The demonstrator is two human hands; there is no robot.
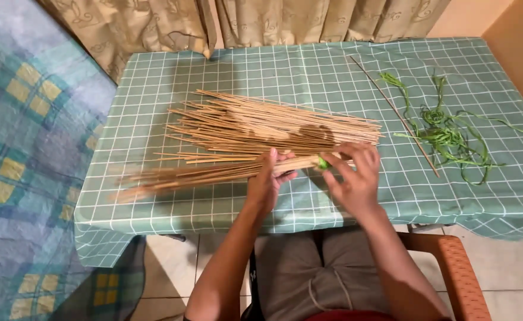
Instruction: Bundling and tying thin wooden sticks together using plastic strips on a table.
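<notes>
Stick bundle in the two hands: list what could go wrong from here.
1. The left hand grips the stick bundle near one end only; its long free end juts past the table edge and could splay or sag.
2. The right hand pinches a short bit of green strip at the bundle; it may slip off.
3. The loose stick pile lies right behind the bundle, so a swing could scatter it.

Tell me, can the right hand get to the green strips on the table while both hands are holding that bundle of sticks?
Probably not right now. The right hand pinches the bundle of sticks with the left hand. The green strips lie off to its right with only bare tablecloth between, so it would have to let go first.
</notes>
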